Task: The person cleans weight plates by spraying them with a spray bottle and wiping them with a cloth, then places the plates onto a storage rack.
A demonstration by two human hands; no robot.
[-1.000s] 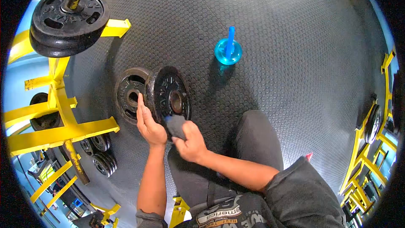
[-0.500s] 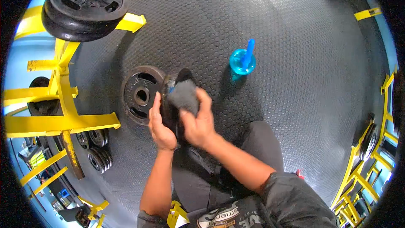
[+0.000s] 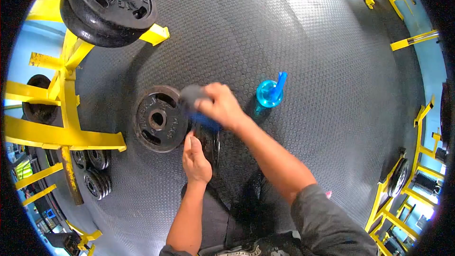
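Right hand: and here it is, the right hand (image 3: 222, 106) closed around a soft dark-grey and blue pad (image 3: 192, 96), blurred, over the far end of the standing plate.
Left hand: the left hand (image 3: 199, 168) has its fingers extended, not clenched, palm along the left side of that plate, bracing it.
Standing plate: a round black metal weight plate (image 3: 208, 148) is up on its edge in front of the person's lap, partly hidden by the hands.
Handling: looks heavy, stiff and hard to break; its smooth rim may slip or roll, so the sound hold is low on both sides of the rim or through the centre hole. The pad looks light and squashy, good to grip anywhere.
Direction: seen nearly edge-on, its long line runs from the lap forward, faces turned left and right.
Flat plate: a black slotted plate (image 3: 173, 125) lies just left, hole upward.
Bottle: a translucent blue bottle (image 3: 268, 94) stands to the right on the black textured floor (image 3: 303, 137).
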